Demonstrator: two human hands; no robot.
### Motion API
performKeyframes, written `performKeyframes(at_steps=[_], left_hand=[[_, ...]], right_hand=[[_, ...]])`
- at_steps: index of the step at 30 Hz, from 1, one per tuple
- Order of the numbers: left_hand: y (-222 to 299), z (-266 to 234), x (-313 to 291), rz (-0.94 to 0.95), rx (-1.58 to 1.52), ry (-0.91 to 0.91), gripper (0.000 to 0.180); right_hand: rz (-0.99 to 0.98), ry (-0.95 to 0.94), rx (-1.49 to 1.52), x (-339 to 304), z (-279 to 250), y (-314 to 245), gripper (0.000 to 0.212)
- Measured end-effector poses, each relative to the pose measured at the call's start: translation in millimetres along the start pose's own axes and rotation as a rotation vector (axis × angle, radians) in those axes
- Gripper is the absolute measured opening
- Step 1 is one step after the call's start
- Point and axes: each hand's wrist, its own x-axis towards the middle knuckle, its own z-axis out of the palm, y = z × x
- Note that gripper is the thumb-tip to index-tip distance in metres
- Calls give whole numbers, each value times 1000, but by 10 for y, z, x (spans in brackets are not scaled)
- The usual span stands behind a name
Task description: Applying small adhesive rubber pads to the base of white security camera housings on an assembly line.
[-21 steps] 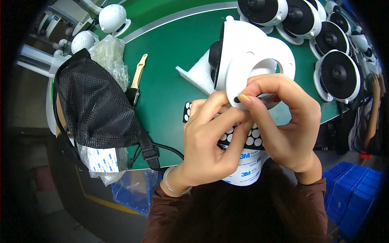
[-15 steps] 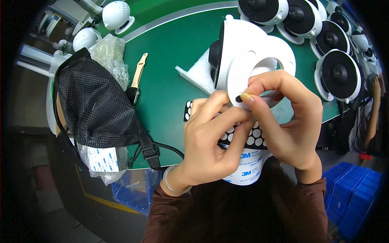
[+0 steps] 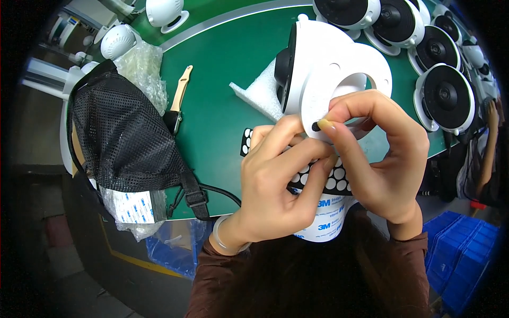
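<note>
Place: I'm in a factory workshop
Bench: green worktop [image 3: 212, 132] before me, mid-frame
Upper right: many matching white-and-black devices [image 3: 445, 98]
Lower right: blue plastic crates [image 3: 461, 257]

I stand at a green table [image 3: 212, 143] whose far side, from eleven to twelve o'clock, is bordered by a curved grey strip [image 3: 217, 25]. Past that strip lies another green surface [image 3: 222, 8]. At my ten o'clock, a pale rail [image 3: 45, 79] runs in from the side. Down at eight, I see dark grey floor [image 3: 85, 254], crossed toward seven by a yellow line [image 3: 143, 265]. Blue crates [image 3: 461, 249] stand together at four. Light falls evenly over my table.
</note>
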Motion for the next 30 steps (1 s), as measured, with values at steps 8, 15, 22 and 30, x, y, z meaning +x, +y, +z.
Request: performKeyframes(at_steps=[8,15,22,30], left_hand=[[107,-172,-100,-72,33,-72,12],[283,-316,-223,-27,45,-55,12],[337,-310,-58,22,100,-294,15],[325,-209,-96,39,76,-224,12]], right_hand=[[35,126,137,-14,-193,-17,7],[129,-443,243,-314,-340,-44,13],[24,-333,138,-430,-389,-92,8],[-119,-75,76,-504,-309,-86,19]])
